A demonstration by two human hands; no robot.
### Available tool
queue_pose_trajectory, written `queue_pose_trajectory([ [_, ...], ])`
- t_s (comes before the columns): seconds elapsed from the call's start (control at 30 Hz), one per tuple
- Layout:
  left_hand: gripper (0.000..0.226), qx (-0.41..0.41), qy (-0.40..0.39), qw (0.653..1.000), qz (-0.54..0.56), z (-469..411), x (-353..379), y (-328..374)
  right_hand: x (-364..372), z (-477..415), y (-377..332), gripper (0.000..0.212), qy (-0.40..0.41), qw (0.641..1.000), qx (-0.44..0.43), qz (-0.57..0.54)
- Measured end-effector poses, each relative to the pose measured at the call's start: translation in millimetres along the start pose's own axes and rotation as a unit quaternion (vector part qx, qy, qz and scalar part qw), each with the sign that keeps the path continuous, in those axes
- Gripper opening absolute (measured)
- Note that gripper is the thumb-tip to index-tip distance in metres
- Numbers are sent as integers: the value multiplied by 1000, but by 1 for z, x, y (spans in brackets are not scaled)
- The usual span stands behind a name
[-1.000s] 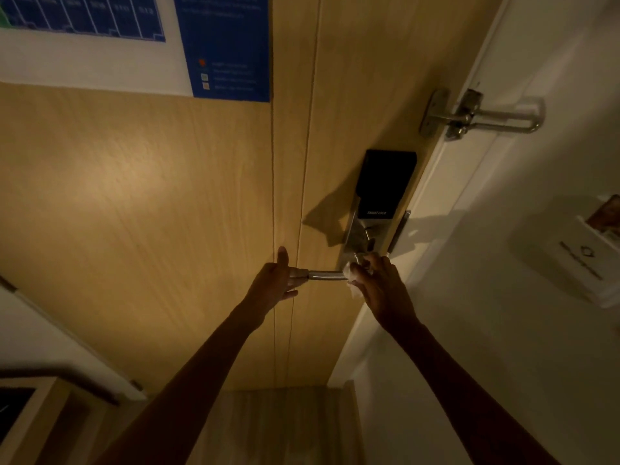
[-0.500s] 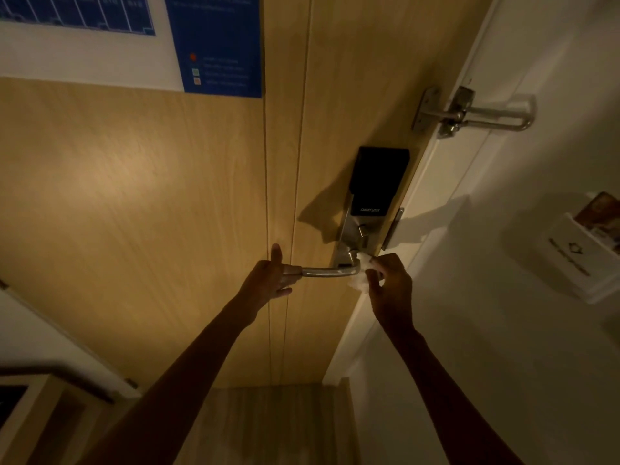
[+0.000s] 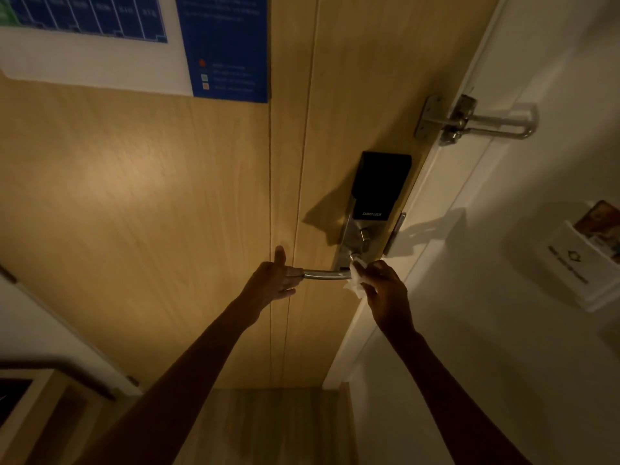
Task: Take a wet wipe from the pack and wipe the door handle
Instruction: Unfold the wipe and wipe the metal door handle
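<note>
Head view, right hand [image 3: 385,290] pressing wet wipe [image 3: 356,283] on door handle [image 3: 323,274]

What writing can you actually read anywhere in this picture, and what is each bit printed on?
"SMART LOCK": white letters on the black lock panel above the door handle.
Blue poster on the door: lines of text and a legend, too blurred to read.
White chart beside it: grid labels, too small to read.
White holder on the wall: a logo and a line of print, not legible.

Left hand [image 3: 273,280] gripping door handle [image 3: 323,274] tip, right hand [image 3: 385,283] pressing wet wipe [image 3: 356,280] (crumpled)
</note>
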State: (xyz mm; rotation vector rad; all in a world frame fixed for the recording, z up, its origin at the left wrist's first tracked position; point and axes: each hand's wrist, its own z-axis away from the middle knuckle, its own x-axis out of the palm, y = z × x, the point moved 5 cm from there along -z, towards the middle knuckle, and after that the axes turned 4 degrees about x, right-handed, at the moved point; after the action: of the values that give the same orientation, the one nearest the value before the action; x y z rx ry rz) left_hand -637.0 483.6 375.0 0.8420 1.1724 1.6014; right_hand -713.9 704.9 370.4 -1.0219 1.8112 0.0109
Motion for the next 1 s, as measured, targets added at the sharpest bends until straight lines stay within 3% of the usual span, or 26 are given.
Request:
queue_pose_trajectory([
  [0.1,68,-3,3,1000,10,-3,-1,-2,1,-6,-3,27,-11,1000,-17,13],
  [0.37,66,-11,19,1000,19,-8,0,-6,16,-14,-33,39,-53,991,-66,104],
  [0.47,64,-20,16,999,30,-7,0,-8,17,-8,-32,44,-80,991,-62,87],
  [0.57,63,-18,20,999,34,-8,0,-11,5,-4,-27,48,-103,993,-55,-3],
  [0.63,62,-18,19,999,38,-9,0,-11,-1,-9,-28,45,-96,994,-32,-39],
  [0.8,58,-23,22,998,48,-6,0,-12,10,-21,-32,33,-53,998,17,-4],
  [1.0,59,-21,22,999,37,-6,-1,-11,2,-18,-7,33,-24,995,-49,84],
])
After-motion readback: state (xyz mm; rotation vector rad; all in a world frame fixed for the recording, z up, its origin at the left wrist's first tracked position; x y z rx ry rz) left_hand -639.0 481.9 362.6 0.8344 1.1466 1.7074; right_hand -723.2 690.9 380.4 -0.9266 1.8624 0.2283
